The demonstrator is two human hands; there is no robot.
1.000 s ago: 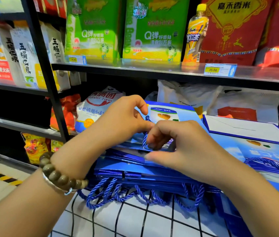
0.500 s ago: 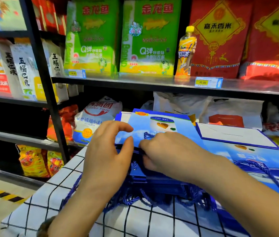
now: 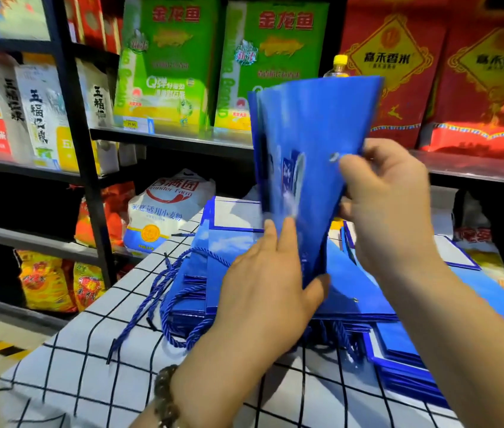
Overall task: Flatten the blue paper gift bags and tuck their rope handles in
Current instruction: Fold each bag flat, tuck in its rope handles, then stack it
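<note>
While we face dark store shelves packed with green, red and white food sacks, a table under a white checked cloth fills the lower view. On it lies a stack of flat blue bags, their rope handles spilling loose toward the left. Above the stack we hold one blue gift bag upright, folded flat and blurred. Our right hand curls its fingers round the bag's right edge. Our left hand pinches its lower corner between straight fingers and thumb. A bead bracelet circles our left wrist.
</note>
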